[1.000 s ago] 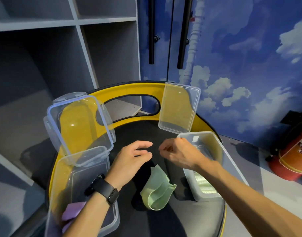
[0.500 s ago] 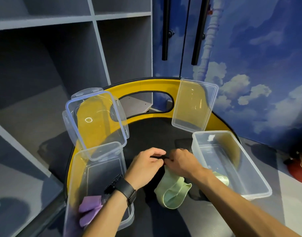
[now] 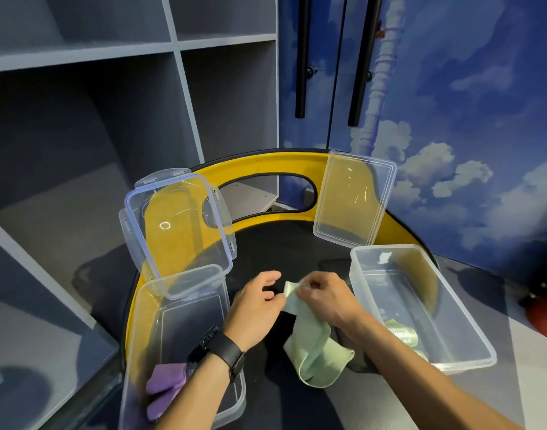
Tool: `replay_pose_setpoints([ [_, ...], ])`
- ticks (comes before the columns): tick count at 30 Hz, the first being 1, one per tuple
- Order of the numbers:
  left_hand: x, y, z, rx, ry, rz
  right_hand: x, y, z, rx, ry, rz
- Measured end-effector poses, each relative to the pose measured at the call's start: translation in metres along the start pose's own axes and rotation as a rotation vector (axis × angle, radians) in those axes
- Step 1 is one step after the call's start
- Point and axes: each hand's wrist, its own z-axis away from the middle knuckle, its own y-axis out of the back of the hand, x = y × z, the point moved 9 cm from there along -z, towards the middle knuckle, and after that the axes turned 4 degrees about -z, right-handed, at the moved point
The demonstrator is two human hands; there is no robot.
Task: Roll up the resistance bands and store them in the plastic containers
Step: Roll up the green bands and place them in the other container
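Hands, left (image 3: 256,305) and right (image 3: 323,297), both pinching green band's (image 3: 312,342) top end.

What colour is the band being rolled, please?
Pale green band, clearest in the head view.

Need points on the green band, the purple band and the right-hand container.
green band (image 3: 312,346), head view, middle of hanging loop.
purple band (image 3: 165,384), head view, middle of bundle.
right container (image 3: 464,366), head view, near rim.

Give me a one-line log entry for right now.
phase: rolling | green band: top end held by both hands, rest on black surface | left hand | right hand | right container: open, green roll inside | left container: open, purple band
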Motion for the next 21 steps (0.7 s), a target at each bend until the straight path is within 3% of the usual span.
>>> replay_pose_setpoints([
  [3, 0.0, 0.006, -0.002, 0.032, 0.019, 0.109, -0.029, 0.007, 0.008, -0.047, 0.074, -0.339],
  [6, 0.017, 0.017, -0.001, 0.053, -0.051, 0.318, -0.05, 0.009, 0.012, -0.12, 0.099, -0.513],
  [13, 0.074, 0.057, 0.002, 0.142, -0.246, 0.274, -0.092, 0.027, 0.02, -0.116, 0.19, -0.717],
  [21, 0.135, 0.099, 0.003, 0.218, -0.408, 0.14, -0.133, 0.057, 0.033, -0.054, 0.305, -0.724],
])
